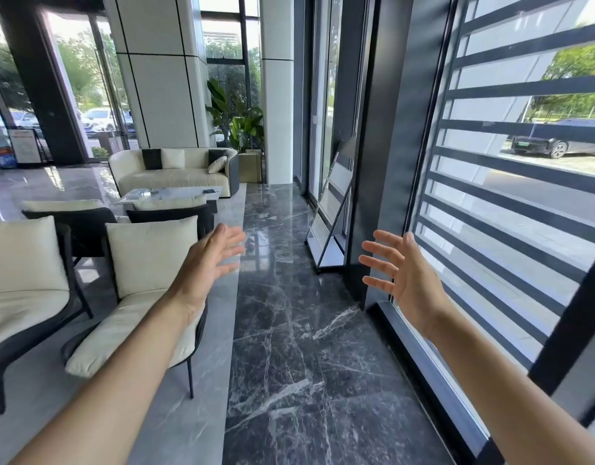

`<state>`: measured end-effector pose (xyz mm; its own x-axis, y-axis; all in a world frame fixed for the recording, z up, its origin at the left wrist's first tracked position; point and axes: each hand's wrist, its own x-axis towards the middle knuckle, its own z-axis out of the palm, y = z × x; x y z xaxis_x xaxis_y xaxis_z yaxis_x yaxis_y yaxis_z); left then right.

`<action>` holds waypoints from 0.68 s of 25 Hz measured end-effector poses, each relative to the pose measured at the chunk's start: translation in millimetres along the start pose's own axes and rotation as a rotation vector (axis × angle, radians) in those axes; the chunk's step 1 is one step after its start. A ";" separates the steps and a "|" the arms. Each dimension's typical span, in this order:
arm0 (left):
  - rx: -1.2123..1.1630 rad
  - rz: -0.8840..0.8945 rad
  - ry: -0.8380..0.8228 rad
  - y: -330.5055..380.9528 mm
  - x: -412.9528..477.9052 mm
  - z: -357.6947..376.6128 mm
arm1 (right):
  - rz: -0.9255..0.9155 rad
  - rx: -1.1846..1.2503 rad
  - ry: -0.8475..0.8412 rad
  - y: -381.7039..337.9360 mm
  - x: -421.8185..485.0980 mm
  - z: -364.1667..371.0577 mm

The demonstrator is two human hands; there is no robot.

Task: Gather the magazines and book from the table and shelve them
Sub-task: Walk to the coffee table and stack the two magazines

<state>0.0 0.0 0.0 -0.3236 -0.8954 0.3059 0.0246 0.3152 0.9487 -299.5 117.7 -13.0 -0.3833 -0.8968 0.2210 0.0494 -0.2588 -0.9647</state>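
**Empty-Handed in the Lobby, Magazines Still Waiting on the Table**

A person is standing on the dark marble floor (289,330) of a glass-walled lobby, facing a cream sofa (175,172) at about eleven o'clock. In front of it, the low white table (189,193) is carrying the magazines (145,195), lying flat and well apart from both hands; the book cannot be told from them at this range. At one o'clock, a slanted display rack (333,209) is leaning by the window, its tiers looking bare, and it is probably the shelf. Two armchairs (145,280) are sitting between the person and the table, so a hurried approach risks a clipped chair; glossy covers stacked loosely could also slide apart once lifted. The left hand (205,263) and right hand (403,273) are reaching forward at chest height, palms turned inward, fingers (376,250) spread apart and holding nothing.
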 end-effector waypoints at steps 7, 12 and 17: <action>-0.005 -0.037 -0.017 -49.9 121.4 -35.3 | 0.028 -0.012 -0.041 32.1 144.0 52.3; -0.011 -0.064 0.057 -96.0 225.7 -51.7 | 0.008 -0.027 -0.100 76.4 261.1 70.1; 0.009 -0.071 0.148 -156.7 376.6 -49.0 | -0.029 0.021 -0.126 128.0 416.1 78.4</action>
<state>-79.4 -401.9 -29.5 -0.1814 -0.9517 0.2476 -0.0022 0.2522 0.9677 -380.3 -316.7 -33.2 -0.2656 -0.9266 0.2660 0.0594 -0.2912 -0.9548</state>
